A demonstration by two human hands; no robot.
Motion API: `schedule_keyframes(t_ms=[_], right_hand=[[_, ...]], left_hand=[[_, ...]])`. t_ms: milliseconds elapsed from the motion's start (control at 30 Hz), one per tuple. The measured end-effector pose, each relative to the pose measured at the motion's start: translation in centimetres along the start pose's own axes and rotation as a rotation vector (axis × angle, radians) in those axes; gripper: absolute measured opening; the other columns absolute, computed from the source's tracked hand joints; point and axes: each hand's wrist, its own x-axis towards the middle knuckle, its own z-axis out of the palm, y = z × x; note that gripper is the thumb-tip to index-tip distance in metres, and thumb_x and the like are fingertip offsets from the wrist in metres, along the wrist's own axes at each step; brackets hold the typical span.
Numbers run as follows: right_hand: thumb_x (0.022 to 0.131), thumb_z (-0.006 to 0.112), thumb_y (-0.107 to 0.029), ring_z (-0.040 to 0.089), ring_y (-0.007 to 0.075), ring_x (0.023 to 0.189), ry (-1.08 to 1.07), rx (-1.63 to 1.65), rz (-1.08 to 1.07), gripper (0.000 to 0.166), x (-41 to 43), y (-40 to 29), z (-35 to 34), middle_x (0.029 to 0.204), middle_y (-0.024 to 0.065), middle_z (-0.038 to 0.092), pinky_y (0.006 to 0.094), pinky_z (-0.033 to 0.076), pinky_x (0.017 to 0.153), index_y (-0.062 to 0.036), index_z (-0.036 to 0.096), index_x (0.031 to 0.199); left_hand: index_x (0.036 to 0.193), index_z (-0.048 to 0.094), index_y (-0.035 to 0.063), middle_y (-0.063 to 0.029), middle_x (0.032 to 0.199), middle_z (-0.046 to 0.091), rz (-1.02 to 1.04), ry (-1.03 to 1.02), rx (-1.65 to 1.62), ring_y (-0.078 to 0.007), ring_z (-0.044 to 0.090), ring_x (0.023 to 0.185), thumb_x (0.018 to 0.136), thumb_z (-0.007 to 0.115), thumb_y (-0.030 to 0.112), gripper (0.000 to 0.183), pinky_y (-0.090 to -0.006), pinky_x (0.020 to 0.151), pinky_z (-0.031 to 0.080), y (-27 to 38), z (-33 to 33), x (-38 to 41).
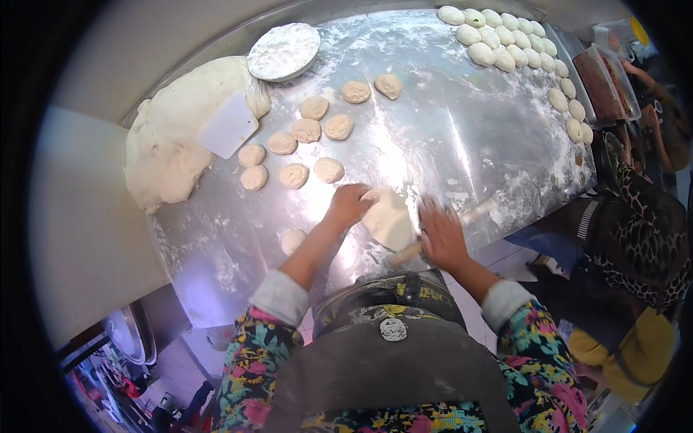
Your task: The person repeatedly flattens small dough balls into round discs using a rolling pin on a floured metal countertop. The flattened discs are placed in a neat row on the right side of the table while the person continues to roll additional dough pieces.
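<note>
A flattened round of dough (387, 219) lies on the floured metal table (216, 238) before me. My left hand (351, 204) touches its upper left edge, fingers bent over the rim. To its right, my right hand (441, 233) lies flat, blurred by motion, on a wooden rolling pin (479, 211), whose ends show on both sides of the palm. Several small dough pieces (306, 131) are scattered beyond my left hand, and one dough ball (293, 241) sits beside my left forearm. A white plastic dough scraper (230, 125) leans on a large dough mass (168, 130).
A bowl of flour (284, 51) stands at the back left. Rows of filled dough balls (503, 37) line the back right. Beyond the right edge are a clear container of filling (606, 81) and a co-worker in a leopard-patterned sleeve (639, 200). A wall borders the left side.
</note>
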Motion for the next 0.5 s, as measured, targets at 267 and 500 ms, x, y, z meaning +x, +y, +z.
schedule_keyframes(t_ms=[267,500], right_hand=[[0.093,0.054,-0.023,0.031,0.0401,0.144,0.206,-0.019,0.013,0.071,9.9,-0.1,0.6,0.157,0.0255,0.03,0.0547,0.024,0.118,0.0013,0.025,0.153],[0.087,0.047,-0.019,0.035,0.0406,0.143,-0.128,0.017,0.091,0.065,-2.9,-0.8,-0.9,0.156,0.0244,0.034,0.0624,0.02,0.115,-0.0012,0.036,0.149]], left_hand=[[0.114,0.067,0.0036,-0.0197,0.111,0.069,0.099,-0.251,0.443,-0.0353,0.065,0.105,0.081,0.072,0.028,0.042,-0.0466,0.089,0.052,4.5,1.3,0.7],[0.111,0.071,0.004,-0.0183,0.097,0.073,-0.035,-0.021,-0.144,-0.0302,0.069,0.088,0.084,0.071,0.031,0.038,-0.039,0.08,0.054,-0.6,0.2,-0.6]])
